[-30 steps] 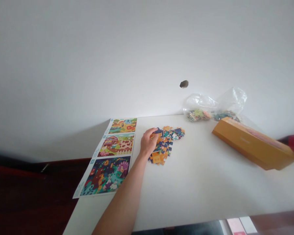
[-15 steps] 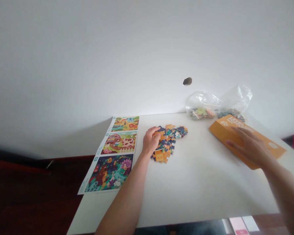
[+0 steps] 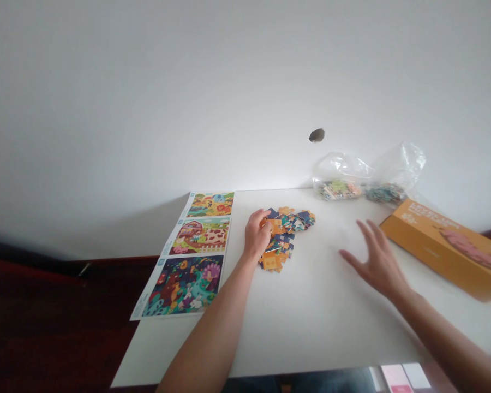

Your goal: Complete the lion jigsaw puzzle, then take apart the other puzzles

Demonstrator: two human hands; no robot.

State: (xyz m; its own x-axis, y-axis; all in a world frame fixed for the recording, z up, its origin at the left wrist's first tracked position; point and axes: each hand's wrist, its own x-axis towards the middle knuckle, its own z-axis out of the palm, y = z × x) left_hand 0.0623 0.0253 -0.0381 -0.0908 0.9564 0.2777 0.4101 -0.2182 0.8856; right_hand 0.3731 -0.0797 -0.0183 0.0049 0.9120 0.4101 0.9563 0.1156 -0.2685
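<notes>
A pile of colourful jigsaw pieces (image 3: 286, 232) lies near the middle of the white table (image 3: 319, 316). My left hand (image 3: 257, 234) rests on the pile's left side, fingers curled onto an orange piece. My right hand (image 3: 376, 265) hovers over the bare tabletop to the right of the pile, fingers spread, holding nothing. An orange puzzle box (image 3: 445, 245) lies at the right, apart from my right hand.
A sheet with three printed pictures (image 3: 188, 254) lies along the table's left edge. Two clear plastic bags of puzzle pieces (image 3: 364, 183) sit at the back right against the white wall. A dark mark (image 3: 316, 135) is on the wall.
My right hand let go of the orange box, which now lies further right, and moved left toward the pile. My left hand stayed on the pieces.
</notes>
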